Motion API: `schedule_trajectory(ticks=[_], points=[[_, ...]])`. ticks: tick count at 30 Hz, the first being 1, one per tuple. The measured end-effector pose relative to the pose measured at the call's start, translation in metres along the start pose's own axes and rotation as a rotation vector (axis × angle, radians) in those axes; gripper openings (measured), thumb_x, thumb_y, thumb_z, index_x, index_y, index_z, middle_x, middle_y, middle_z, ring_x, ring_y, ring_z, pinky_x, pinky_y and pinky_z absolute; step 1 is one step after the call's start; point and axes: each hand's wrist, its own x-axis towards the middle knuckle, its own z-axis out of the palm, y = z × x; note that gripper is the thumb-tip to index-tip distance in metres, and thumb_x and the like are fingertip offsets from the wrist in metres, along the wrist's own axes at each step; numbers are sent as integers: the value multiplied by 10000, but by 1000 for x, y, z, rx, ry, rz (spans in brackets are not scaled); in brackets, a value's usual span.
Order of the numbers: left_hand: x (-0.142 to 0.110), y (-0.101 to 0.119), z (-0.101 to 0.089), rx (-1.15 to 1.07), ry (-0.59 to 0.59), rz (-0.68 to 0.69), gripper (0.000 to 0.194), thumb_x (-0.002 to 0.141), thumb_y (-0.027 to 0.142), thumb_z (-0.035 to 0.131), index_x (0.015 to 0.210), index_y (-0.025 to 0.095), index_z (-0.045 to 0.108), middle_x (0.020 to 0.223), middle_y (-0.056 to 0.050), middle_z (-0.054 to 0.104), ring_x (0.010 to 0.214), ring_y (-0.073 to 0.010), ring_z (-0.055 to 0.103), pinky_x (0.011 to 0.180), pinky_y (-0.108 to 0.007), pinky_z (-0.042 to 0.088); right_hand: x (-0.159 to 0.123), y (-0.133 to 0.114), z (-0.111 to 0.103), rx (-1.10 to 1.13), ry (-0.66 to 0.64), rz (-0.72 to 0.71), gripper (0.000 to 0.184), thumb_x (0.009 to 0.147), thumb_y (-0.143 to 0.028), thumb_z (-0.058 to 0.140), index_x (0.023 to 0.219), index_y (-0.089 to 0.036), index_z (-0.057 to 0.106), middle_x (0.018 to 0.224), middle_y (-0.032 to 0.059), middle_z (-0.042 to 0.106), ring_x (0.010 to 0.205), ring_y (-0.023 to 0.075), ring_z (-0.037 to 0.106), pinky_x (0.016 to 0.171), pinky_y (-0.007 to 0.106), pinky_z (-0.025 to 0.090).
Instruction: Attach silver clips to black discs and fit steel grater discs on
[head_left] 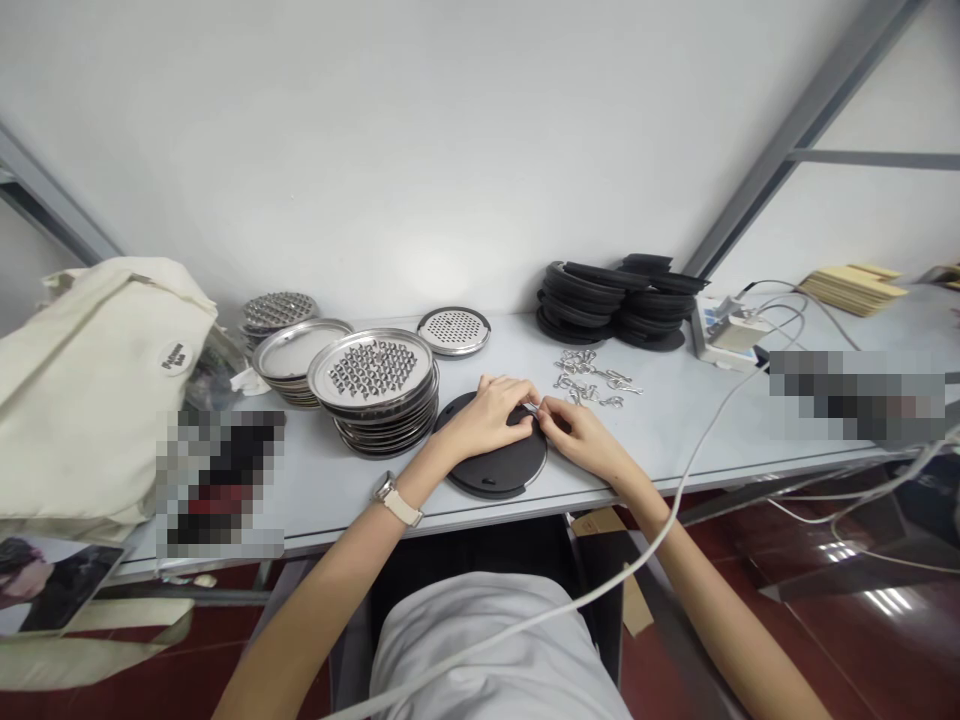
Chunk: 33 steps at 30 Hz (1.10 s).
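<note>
Head view: my left hand [487,418] lies over the far part of a black disc [495,468], fingers curled, thumb apart from the index finger; my right hand [577,435] meets it at the disc's right side, thumb and fingertips drawn narrow; something thin glints between the two hands, too small to name, and I cannot tell which hand grips it; the disc lies flat at the near edge of the pale table [645,432], directly before me; just left of it stands a tall stack of metal grater plates [375,372], with two more stacks farther left; a single perforated plate [454,328] lies at the far side, near the wall; to the far right are black ring-shaped parts [581,300] in two piles; loose wire clips [589,378] are scattered nearer, between those piles and my right hand; a white cable [622,576] runs across my right forearm.
</note>
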Motion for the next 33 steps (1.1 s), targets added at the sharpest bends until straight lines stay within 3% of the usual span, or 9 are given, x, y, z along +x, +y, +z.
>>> schedule_trajectory(ticks=[22,25,30,33], points=[[0,2,0,-5,-14,-25,183,819,118,486,982,193,524,956,-14,629,968,-185,562,942,-358,316,-1,1,-3,28,90,26,293,938,-323,398,676,-213,328,592,-49,339,558,121,346,558,257,297],[0,3,0,35,-10,-38,157,829,141,490,975,192,517,985,-35,615,997,-203,549,933,-364,322,0,-1,-2,19,66,9,293,946,-321,393,677,-211,353,590,-42,387,565,128,381,571,257,314],[0,2,0,59,10,-40,142,834,177,504,974,193,488,1023,-52,596,1030,-219,535,924,-366,335,5,-8,2,-43,18,-22,247,958,-307,377,785,-196,515,749,27,621,677,174,545,661,277,378],[0,2,0,27,26,-49,190,831,176,511,1013,199,462,1039,-45,605,1021,-210,550,945,-371,327,7,-11,2,-49,9,-5,274,964,-320,365,798,-194,542,770,43,648,689,187,564,673,284,386]])
